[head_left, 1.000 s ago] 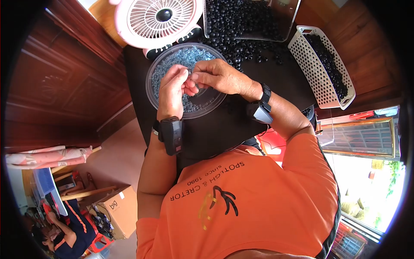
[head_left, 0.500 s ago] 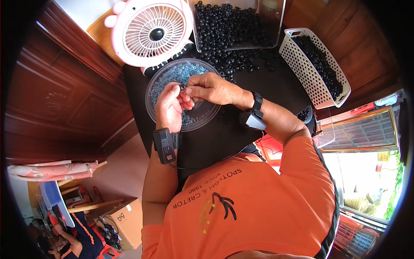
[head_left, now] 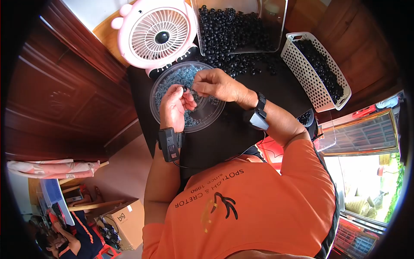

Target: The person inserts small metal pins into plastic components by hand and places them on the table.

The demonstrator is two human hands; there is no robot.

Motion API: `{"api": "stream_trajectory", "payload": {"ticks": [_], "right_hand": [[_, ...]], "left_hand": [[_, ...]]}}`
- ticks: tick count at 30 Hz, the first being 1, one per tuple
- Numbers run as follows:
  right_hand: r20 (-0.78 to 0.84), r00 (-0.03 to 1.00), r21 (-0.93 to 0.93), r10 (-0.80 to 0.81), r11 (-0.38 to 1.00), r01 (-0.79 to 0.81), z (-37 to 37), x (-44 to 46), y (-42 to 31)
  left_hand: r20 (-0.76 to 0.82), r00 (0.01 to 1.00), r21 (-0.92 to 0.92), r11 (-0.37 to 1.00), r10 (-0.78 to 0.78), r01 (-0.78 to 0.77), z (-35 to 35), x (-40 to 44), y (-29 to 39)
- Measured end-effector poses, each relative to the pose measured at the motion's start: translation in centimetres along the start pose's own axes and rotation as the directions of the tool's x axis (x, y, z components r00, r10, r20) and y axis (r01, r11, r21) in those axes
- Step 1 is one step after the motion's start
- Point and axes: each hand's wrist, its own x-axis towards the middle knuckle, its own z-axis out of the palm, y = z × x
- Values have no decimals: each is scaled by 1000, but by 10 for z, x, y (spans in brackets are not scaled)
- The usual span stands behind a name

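Black and small, a single piece (head_left: 185, 89) sits pinched at the fingertips of my left hand (head_left: 173, 112), by the thumb, with the other left fingers curled loosely just below it. My right hand (head_left: 222, 86) reaches in from the right, thumb and forefinger bent toward each other near the piece; whether they pinch anything I cannot tell. Beneath my fingers lies a clear round bowl (head_left: 200, 128), pale blue bits (head_left: 183, 74) spread thickly along its far side. Beyond my fingers, loose black pieces (head_left: 241, 64) are scattered over the dark surface (head_left: 276, 90) in front of a clear bin (head_left: 254, 52) full of them. Farther off to the right stands a white perforated basket (head_left: 302, 69) holding more black ones, and ahead to the left a pink fan (head_left: 161, 37). I judge the step in hand to be close fingertip work on this one piece. The next move calls, I think, for a steady left pinch and a light, exact touch from the right, since something so small could easily slip into the bowl.
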Motion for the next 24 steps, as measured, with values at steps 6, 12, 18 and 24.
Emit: {"api": "stream_trajectory", "payload": {"ticks": [6,12,18,24], "right_hand": [[-24,997,-136,-72,988,68,-1,2,4],[-82,990,-383,-112,921,73,-10,-1,-9],[-179,962,-602,-206,796,58,-14,-1,-12],[-137,937,-717,-321,685,129,-21,2,-7]], "left_hand": [[7,996,-155,984,-87,87,-1,1,-10],[-102,992,-86,993,78,-87,-8,0,3],[-147,980,-56,988,135,-144,-16,1,9],[-150,982,-81,988,118,-131,-15,2,9]]}}
